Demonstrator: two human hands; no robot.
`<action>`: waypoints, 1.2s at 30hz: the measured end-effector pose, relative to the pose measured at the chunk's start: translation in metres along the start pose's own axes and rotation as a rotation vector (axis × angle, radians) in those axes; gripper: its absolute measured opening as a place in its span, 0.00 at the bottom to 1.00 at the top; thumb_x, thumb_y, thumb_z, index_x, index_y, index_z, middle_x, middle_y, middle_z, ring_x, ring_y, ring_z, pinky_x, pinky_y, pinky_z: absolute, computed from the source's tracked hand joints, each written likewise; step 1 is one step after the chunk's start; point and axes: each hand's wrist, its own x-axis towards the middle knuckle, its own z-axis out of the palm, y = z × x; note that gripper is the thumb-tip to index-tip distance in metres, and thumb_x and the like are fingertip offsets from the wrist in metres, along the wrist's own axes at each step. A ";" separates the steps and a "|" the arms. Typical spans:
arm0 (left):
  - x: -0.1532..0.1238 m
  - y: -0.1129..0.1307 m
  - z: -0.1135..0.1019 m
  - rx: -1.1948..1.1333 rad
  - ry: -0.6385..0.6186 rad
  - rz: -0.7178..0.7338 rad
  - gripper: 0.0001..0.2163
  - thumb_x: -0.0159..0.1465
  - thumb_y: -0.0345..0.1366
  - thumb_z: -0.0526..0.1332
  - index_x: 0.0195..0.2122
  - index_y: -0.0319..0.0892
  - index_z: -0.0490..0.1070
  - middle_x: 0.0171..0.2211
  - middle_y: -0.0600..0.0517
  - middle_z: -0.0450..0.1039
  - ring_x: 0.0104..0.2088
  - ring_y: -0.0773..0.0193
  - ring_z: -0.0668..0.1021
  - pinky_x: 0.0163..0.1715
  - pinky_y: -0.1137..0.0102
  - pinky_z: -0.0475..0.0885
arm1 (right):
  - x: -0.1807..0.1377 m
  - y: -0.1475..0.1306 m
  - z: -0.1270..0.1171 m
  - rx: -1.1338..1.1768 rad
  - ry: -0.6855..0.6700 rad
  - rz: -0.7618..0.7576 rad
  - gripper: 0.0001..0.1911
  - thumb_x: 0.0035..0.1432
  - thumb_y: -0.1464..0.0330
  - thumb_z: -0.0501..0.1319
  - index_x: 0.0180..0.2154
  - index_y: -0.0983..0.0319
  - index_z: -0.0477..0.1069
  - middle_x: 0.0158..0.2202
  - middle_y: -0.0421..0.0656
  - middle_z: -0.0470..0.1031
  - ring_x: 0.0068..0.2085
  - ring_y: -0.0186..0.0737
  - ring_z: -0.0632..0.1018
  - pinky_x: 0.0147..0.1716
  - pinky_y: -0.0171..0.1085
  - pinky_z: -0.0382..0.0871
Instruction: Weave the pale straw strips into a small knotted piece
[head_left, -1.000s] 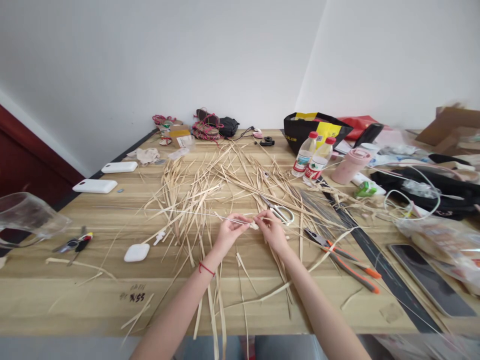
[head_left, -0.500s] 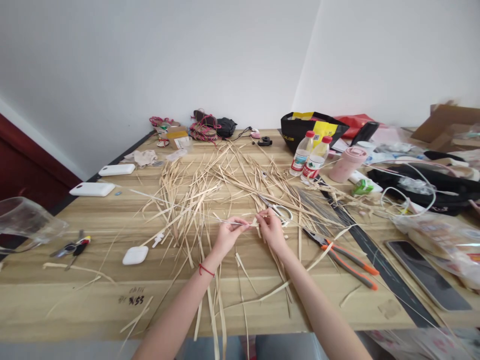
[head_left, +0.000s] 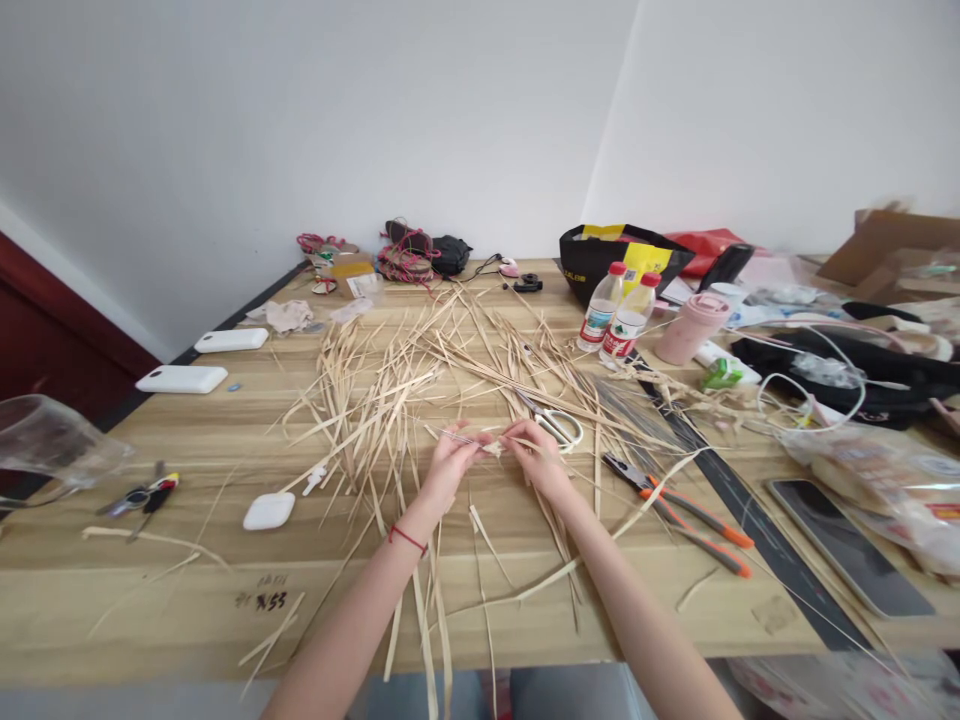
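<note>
My left hand is closed in a pinch above the table, fingertips on a small piece of pale straw strip. A thin wire-like strand runs leftward from those fingers. Facing it, my right hand pinches the same straw piece from the other side, its fingers closed. The fingers partly cover the piece, so its exact shape is hard to see. Loose straw strips are heaped behind and around both hands. Just beyond my right hand lie white-handled scissors, and pliers with orange-grey handles rest to its right.
Two water bottles, a pink cup and a black-yellow bag stand at the back right. A phone lies at right. At left are a white case, white power banks and a clear plastic container.
My hands have drawn slightly closer together, and the fingers have shifted on the straw piece. My right hand has tilted a little. The view has moved slightly; other things lie as before.
</note>
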 end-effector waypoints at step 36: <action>0.005 -0.009 -0.001 0.172 0.016 0.035 0.18 0.43 0.28 0.68 0.31 0.41 0.58 0.31 0.53 0.73 0.35 0.63 0.77 0.37 0.67 0.71 | -0.008 0.001 0.011 -0.071 0.066 0.016 0.06 0.56 0.64 0.55 0.30 0.59 0.63 0.26 0.41 0.72 0.28 0.39 0.72 0.30 0.38 0.66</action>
